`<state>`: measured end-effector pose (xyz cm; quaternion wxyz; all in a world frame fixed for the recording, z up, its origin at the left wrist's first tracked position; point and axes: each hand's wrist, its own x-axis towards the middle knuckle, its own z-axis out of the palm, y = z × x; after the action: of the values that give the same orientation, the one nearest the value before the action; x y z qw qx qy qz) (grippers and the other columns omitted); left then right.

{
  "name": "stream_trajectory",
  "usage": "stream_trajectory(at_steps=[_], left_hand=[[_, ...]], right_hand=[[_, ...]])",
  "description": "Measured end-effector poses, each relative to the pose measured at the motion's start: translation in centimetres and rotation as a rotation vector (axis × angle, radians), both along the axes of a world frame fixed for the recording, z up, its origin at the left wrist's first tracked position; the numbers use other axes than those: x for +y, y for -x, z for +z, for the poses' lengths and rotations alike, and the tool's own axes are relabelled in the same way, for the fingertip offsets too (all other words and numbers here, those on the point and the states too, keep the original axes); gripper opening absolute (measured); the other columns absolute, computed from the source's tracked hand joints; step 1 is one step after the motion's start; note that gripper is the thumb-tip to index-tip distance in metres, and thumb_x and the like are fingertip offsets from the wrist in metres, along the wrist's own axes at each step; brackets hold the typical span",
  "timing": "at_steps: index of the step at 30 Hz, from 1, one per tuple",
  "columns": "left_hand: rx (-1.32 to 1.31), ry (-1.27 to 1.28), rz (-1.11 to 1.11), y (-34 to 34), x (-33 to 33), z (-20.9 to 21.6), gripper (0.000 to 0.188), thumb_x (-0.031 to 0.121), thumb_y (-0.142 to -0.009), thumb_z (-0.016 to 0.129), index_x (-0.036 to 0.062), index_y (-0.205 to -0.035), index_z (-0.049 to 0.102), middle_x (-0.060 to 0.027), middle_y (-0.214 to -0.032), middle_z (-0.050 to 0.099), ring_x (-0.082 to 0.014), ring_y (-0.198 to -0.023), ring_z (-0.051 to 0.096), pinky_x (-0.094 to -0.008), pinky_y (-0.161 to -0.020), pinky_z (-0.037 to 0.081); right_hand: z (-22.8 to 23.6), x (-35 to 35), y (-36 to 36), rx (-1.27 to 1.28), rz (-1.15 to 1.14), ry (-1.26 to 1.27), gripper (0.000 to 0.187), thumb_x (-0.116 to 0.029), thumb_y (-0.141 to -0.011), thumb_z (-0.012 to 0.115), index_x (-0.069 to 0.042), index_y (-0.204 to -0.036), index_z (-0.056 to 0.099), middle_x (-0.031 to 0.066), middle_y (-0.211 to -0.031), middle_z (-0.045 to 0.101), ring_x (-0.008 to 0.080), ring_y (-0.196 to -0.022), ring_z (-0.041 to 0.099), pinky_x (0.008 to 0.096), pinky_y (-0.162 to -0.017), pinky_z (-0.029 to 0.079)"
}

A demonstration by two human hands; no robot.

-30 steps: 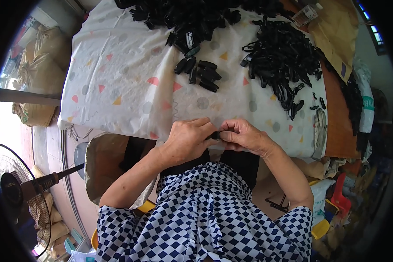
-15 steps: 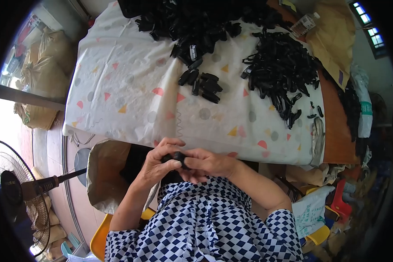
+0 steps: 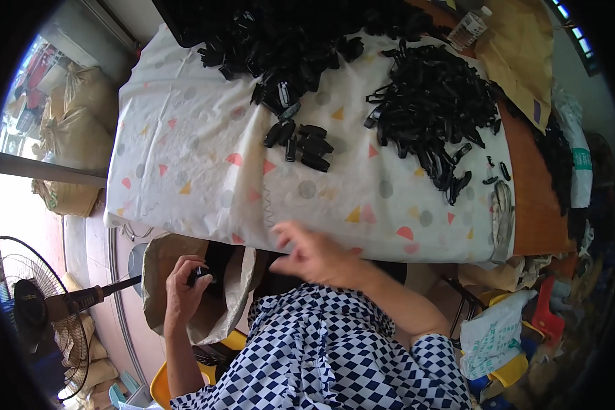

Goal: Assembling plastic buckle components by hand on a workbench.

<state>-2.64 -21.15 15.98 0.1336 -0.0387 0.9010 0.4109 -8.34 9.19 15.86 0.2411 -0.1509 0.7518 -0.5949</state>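
My left hand (image 3: 182,285) is closed around a small black plastic part (image 3: 199,274), over the mouth of a beige sack (image 3: 158,273) below the table's front edge. More black stuff shows dark inside the sack. Blurred by motion, my right hand (image 3: 314,254) is at the table edge, fingers apart and nothing in them. Farther up the cloth lie several loose black oval parts (image 3: 313,145). Behind these spreads a big heap of similar black parts (image 3: 287,61). A second pile, of slimmer black pieces (image 3: 434,109), lies to the right.
A patterned white cloth (image 3: 184,164) covers most of the table. A plastic bottle (image 3: 469,29) and brown paper (image 3: 516,61) are at the far right. To my left stands a fan (image 3: 34,301), with full sacks (image 3: 75,109) beyond it. A white bag (image 3: 495,335) rests at lower right.
My hands have parted. The left has carried a black part down and left to the sack; the right has moved slightly right and its fingers have opened. The view has shifted a little.
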Motion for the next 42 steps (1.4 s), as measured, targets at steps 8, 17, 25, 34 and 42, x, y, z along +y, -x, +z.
stream_trajectory(at_steps=[8,17,25,34,42], left_hand=[[0.569,0.334,-0.208,7.2,6.2,1.5,0.021,0.006,-0.078,0.064,0.0058,-0.098,0.063,-0.0103,-0.101,0.062,-0.0299,-0.093,0.058,-0.0368,-0.084,0.043],[0.79,0.466,-0.67,18.9,14.2,-0.9,0.037,0.0,-0.075,0.057,0.014,-0.109,0.061,-0.0088,-0.115,0.052,-0.0257,-0.103,0.053,-0.0386,-0.085,0.044],[0.843,0.44,-0.867,19.9,15.6,0.3,0.015,0.006,-0.077,0.06,0.0048,-0.091,0.055,-0.0081,-0.103,0.056,-0.025,-0.094,0.057,-0.0365,-0.072,0.049],[0.557,0.092,-0.5,16.2,14.4,-1.4,0.024,0.006,-0.077,0.064,0.0075,-0.096,0.049,-0.009,-0.085,0.056,-0.031,-0.083,0.06,-0.0405,-0.069,0.047],[0.402,0.045,-0.407,12.9,14.1,-1.4,0.023,0.003,-0.077,0.064,0.0042,-0.097,0.052,-0.0107,-0.088,0.059,-0.0287,-0.076,0.062,-0.0374,-0.068,0.049]], right_hand=[[-0.2,14.3,8.1,0.885,-0.54,-1.147,0.03,-0.029,-0.078,0.073,-0.005,-0.088,0.057,0.0081,-0.089,0.052,0.027,-0.08,0.057,0.0382,-0.065,0.048],[-0.9,15.1,9.9,0.859,-0.562,-1.168,0.029,-0.022,-0.073,0.077,-0.004,-0.083,0.056,0.0087,-0.086,0.051,0.0274,-0.079,0.055,0.0379,-0.068,0.049],[-1.0,15.6,9.1,0.941,-0.482,-1.128,0.025,-0.016,-0.071,0.077,-0.006,-0.083,0.057,0.0071,-0.089,0.051,0.0253,-0.083,0.054,0.0364,-0.069,0.049],[-0.9,15.3,8.8,0.937,-0.52,-1.003,0.03,-0.01,-0.079,0.068,-0.007,-0.105,0.053,0.0076,-0.092,0.062,0.0282,-0.085,0.061,0.0389,-0.072,0.049],[-1.1,14.7,8.6,0.818,-0.575,-0.809,0.04,-0.001,-0.08,0.065,-0.005,-0.116,0.05,0.0115,-0.098,0.056,0.0257,-0.08,0.061,0.0361,-0.072,0.051]])
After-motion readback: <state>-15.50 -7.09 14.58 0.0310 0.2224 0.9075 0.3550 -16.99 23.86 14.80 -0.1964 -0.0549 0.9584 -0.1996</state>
